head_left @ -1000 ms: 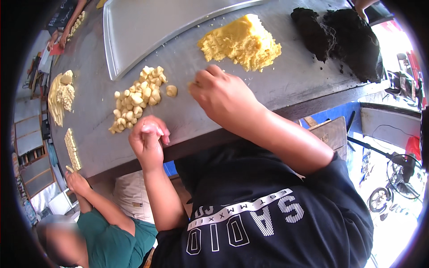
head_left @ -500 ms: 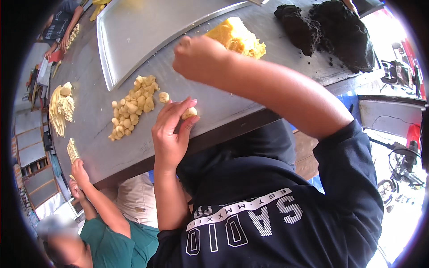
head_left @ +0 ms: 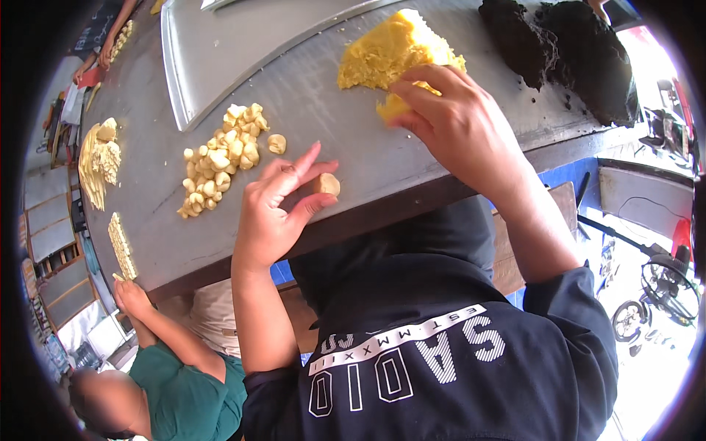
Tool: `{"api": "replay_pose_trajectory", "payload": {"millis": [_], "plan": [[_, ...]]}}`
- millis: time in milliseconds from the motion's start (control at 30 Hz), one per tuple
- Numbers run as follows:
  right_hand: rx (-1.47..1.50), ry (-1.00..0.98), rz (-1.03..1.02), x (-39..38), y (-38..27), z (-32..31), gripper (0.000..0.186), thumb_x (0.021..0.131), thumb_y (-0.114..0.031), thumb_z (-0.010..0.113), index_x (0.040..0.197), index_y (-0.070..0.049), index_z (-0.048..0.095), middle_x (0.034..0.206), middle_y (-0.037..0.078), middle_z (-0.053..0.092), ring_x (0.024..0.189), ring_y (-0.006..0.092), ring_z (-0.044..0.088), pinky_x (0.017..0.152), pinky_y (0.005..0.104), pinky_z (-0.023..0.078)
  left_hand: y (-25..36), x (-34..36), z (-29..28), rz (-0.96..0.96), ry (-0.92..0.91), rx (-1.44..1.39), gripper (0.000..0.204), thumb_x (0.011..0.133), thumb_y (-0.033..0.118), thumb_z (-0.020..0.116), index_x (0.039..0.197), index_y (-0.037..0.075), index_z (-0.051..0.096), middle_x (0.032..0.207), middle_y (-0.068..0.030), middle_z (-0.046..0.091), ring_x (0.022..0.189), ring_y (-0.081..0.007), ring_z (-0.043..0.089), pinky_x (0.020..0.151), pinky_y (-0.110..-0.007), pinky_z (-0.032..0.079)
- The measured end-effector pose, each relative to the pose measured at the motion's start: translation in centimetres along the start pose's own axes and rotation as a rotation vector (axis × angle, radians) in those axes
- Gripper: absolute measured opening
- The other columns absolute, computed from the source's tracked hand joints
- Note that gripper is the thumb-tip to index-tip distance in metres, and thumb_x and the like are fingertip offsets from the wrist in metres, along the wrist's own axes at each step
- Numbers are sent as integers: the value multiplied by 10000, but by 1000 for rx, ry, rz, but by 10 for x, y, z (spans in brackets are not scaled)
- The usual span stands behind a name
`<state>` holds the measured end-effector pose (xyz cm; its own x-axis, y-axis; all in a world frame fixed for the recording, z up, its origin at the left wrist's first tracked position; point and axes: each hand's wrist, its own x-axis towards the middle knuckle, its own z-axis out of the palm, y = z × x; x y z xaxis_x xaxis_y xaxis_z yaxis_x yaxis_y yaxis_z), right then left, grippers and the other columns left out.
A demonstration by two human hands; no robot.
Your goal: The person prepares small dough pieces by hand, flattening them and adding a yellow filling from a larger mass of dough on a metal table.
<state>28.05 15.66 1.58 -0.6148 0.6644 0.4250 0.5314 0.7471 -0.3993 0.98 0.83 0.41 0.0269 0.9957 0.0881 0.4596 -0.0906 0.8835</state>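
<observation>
My left hand [head_left: 276, 206] is at the table's near edge, its thumb and fingers curled loosely around a pale dough ball [head_left: 329, 185]. Another dough ball [head_left: 277, 143] lies just beyond it, beside a pile of small dough balls [head_left: 220, 162]. My right hand [head_left: 448, 121] reaches to a big crumbly lump of yellow filling [head_left: 390, 48]. Between its thumb and fingers is a piece of the yellow filling [head_left: 395, 108], close against the lump's near side. The fingers partly cover that piece.
A large metal tray [head_left: 180, 88] lies beyond the pile. Dark dough-like masses [head_left: 566, 59] sit at the far right. Pale dough strips [head_left: 99, 165] and a row of small pieces [head_left: 121, 246] lie at left, near a co-worker in green [head_left: 191, 382]. Another person's arm [head_left: 118, 33] shows top left.
My right hand has come from a raised, fist-like pose down to the yellow filling and taken a piece. My left hand has shifted slightly nearer me with the dough ball. The co-worker's hands have come together.
</observation>
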Motion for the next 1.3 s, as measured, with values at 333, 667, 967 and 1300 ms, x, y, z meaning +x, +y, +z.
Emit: {"api": "replay_pose_trajectory", "payload": {"millis": [333,667,967,1300], "plan": [[196,-255,-214,-4,7,1,213,928,-132,873,1128,-68,842,1242,93,748,1146,322,740,977,455,634,-19,-26,16,68,102,99,655,947,-58,893,1572,34,720,1130,-106,887,1070,-193,829,924,-356,671],[-161,-76,-213,-14,10,0,337,896,-220,893,1220,-139,857,1473,45,739,1374,305,666,1105,474,571,2,-23,37,99,185,200,730,1018,36,865,1672,-20,548,1607,-253,683,1398,-330,744,1241,-489,560],[-60,-43,-201,-23,15,-7,279,837,-81,768,1107,-85,840,1335,89,749,1311,342,712,1024,442,655,3,-20,20,181,127,528,241,930,11,916,1103,25,750,1365,-162,715,1165,-322,755,955,-434,636],[8,-243,-131,-17,-8,-10,180,891,-40,771,1070,-57,785,1162,70,737,1094,283,728,903,410,659,16,34,21,106,-11,1100,132,1131,198,696,1051,96,673,927,-96,792,867,-329,807,769,-457,634]]}}
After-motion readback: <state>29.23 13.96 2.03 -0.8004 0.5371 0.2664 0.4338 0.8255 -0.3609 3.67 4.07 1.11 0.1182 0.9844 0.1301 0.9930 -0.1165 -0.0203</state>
